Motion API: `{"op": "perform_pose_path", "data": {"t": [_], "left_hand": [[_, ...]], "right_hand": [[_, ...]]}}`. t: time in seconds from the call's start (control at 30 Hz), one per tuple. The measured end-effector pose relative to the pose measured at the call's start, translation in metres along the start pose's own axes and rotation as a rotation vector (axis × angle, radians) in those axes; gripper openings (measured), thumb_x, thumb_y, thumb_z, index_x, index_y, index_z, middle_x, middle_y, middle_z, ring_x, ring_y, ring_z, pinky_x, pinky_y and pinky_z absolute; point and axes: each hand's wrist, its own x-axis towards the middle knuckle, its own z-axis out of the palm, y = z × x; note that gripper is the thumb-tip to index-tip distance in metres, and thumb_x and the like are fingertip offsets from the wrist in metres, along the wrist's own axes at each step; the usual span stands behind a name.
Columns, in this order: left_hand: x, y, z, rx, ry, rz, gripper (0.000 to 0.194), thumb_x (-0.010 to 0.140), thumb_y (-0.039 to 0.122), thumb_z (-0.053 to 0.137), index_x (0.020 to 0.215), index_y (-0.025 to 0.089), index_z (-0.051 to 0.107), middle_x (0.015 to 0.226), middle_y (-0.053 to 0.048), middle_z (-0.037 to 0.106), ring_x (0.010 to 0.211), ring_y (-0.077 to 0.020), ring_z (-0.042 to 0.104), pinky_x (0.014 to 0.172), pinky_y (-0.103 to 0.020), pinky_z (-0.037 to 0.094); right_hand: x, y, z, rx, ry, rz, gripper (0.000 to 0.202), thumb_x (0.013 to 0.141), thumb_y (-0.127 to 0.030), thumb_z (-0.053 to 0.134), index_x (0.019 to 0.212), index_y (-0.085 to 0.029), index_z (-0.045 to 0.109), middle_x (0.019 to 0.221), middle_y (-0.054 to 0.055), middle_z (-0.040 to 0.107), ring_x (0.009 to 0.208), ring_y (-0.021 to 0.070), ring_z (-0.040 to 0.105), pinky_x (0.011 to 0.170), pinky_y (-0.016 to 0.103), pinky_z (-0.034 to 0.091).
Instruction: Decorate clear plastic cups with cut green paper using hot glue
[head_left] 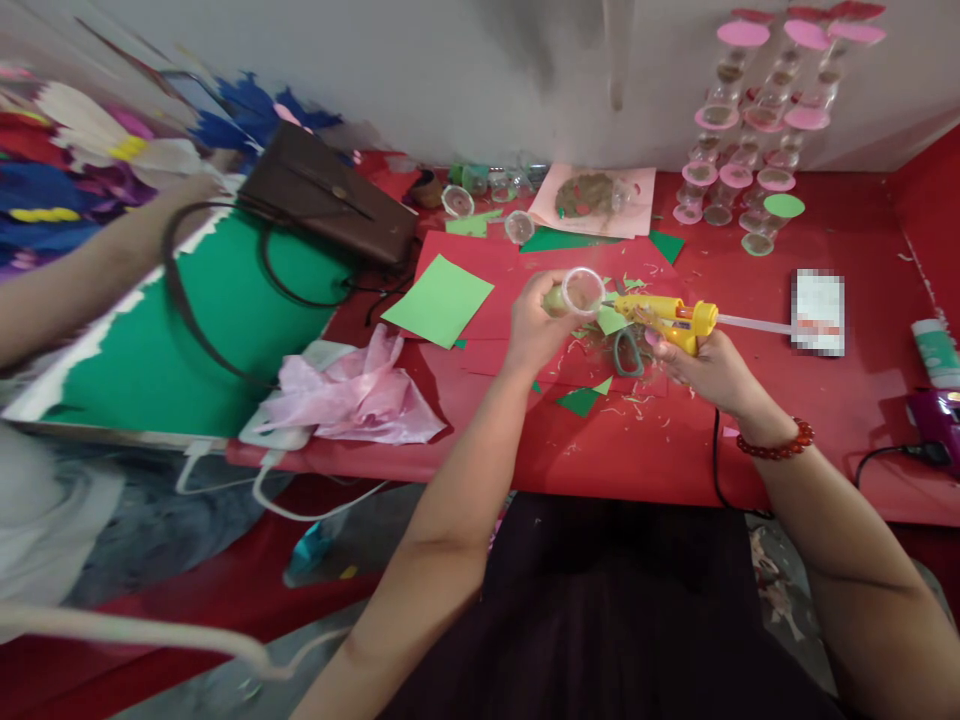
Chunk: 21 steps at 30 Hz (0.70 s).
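Note:
My left hand point(541, 318) is closed round a small clear plastic cup point(583, 291), its round rim turned up toward me. In my right hand point(709, 368) is a yellow hot glue gun point(660, 314), with a pale glue stick point(754, 325) poking out of its back. The gun's nozzle points left and lies right by the cup's rim; whether it touches cannot be made out. Below the gun, grey-handled scissors point(628, 352) lie among paper scraps. A light green paper square point(439, 300) rests on red paper left of my left hand.
Stacked clear cups with pink discs point(733, 175) stand at the back right. A pink sheet point(637, 205) bears a brown grainy heap. A brown bag point(322, 195), pink plastic bag point(360, 395) and another person's arm point(97, 260) are at left. A blurred white box point(817, 312) lies right.

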Motion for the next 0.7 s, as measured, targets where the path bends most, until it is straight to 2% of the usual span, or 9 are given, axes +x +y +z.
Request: {"op": "perform_pose_path", "data": {"t": [0.13, 0.37, 0.5, 0.7], "left_hand": [[-0.0003, 0.0003, 0.0001, 0.008, -0.008, 0.011, 0.045, 0.065, 0.038, 0.093, 0.103, 0.026, 0.072, 0.107, -0.003, 0.077, 0.098, -0.0233, 0.072, 0.088, -0.037, 0.057], [-0.0002, -0.0006, -0.0010, 0.034, -0.053, 0.040, 0.044, 0.067, 0.033, 0.091, 0.105, 0.026, 0.070, 0.110, -0.003, 0.077, 0.101, -0.0235, 0.072, 0.089, -0.037, 0.057], [-0.0009, -0.0002, -0.0015, 0.031, -0.058, 0.041, 0.045, 0.067, 0.034, 0.092, 0.106, 0.025, 0.070, 0.109, -0.003, 0.077, 0.100, -0.0230, 0.071, 0.089, -0.037, 0.057], [-0.0021, 0.0018, 0.0003, 0.041, -0.101, 0.082, 0.044, 0.069, 0.037, 0.092, 0.106, 0.025, 0.071, 0.115, -0.005, 0.075, 0.109, -0.0253, 0.070, 0.096, -0.040, 0.056]], "right_hand": [[0.0010, 0.0017, -0.0008, 0.007, 0.017, 0.009, 0.041, 0.085, -0.057, 0.078, 0.102, -0.020, 0.070, 0.061, -0.005, 0.050, 0.052, 0.0087, 0.039, 0.048, 0.027, 0.033], [-0.0004, -0.0038, -0.0006, 0.013, 0.012, -0.027, 0.038, 0.089, -0.055, 0.076, 0.101, -0.019, 0.070, 0.060, -0.006, 0.046, 0.054, 0.0090, 0.040, 0.050, 0.028, 0.034], [-0.0012, -0.0056, -0.0010, 0.004, 0.025, -0.026, 0.040, 0.088, -0.057, 0.077, 0.101, -0.020, 0.070, 0.060, -0.007, 0.046, 0.055, 0.0098, 0.041, 0.051, 0.028, 0.035], [0.0007, -0.0005, -0.0022, 0.004, 0.033, -0.044, 0.045, 0.086, -0.062, 0.076, 0.101, -0.020, 0.070, 0.059, -0.006, 0.046, 0.055, 0.0107, 0.042, 0.051, 0.028, 0.033]]}}
